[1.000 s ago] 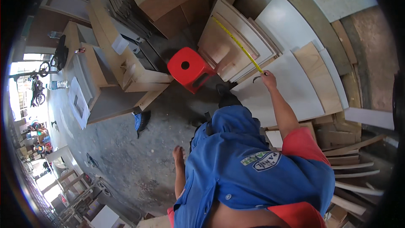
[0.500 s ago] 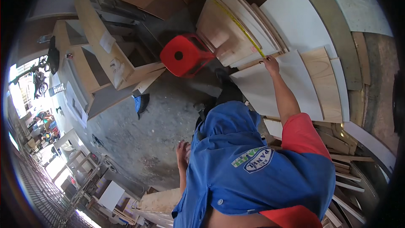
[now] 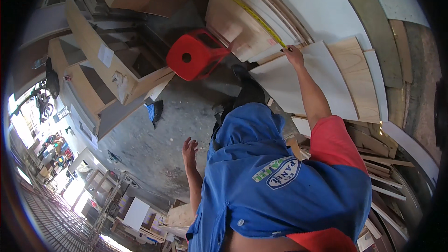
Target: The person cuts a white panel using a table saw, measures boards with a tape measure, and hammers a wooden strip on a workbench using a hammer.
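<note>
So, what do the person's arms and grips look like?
The right arm has a red sleeve ending near the elbow. The left arm shows no sleeve. The left grip and right grip wear no gloves.

The camera rides on the person's head, looking steeply down, with the blue shirt (image 3: 252, 172) close beneath and the right hand (image 3: 294, 56) an arm's reach away. Its wide fisheye sweeps in the grey floor (image 3: 133, 154), bending the room's far edges around a dark, round rim.
</note>
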`<state>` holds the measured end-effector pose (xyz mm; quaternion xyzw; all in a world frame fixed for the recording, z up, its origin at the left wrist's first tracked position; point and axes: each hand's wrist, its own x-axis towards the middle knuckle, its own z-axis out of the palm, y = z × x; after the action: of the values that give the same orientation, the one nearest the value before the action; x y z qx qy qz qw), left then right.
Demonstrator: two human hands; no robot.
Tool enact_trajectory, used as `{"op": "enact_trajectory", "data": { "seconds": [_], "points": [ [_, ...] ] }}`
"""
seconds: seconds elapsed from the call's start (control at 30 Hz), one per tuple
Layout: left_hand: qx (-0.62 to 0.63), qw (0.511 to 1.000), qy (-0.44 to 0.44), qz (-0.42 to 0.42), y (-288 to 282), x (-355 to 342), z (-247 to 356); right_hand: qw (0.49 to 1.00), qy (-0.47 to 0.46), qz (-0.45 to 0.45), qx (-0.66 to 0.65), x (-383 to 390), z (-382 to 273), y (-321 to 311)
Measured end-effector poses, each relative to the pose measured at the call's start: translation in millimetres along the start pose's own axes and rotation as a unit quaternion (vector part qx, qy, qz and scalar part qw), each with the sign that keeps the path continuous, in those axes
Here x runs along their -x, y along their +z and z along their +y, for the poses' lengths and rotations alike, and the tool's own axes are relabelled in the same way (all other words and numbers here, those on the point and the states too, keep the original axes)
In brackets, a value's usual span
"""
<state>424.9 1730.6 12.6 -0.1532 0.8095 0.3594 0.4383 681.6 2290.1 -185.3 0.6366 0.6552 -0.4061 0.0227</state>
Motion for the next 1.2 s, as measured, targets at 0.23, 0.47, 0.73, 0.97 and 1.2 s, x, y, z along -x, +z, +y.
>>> {"op": "enact_trajectory", "data": {
  "seconds": [0.23, 0.47, 0.73, 0.97, 1.2],
  "points": [
    [-0.027, 0.998, -0.061, -0.007, -4, 6, -17, 0.999, 0.013, -0.028, 0.037, -7, 9, 11],
    [-0.004, 0.995, -0.095, 0.009, -15, 22, -21, 0.994, 0.035, 0.038, 0.097, -5, 15, 24],
    [-0.007, 0.994, -0.104, 0.04, -17, 41, -16, 0.986, 0.072, 0.035, 0.143, -6, 11, 38],
    [-0.025, 0.994, -0.105, 0.035, -18, 45, -20, 0.987, 0.077, 0.039, 0.138, -8, 15, 43],
    [-0.024, 0.996, -0.081, 0.024, -11, 44, -22, 0.985, 0.082, 0.024, 0.151, -5, 12, 38]
  ]
}}
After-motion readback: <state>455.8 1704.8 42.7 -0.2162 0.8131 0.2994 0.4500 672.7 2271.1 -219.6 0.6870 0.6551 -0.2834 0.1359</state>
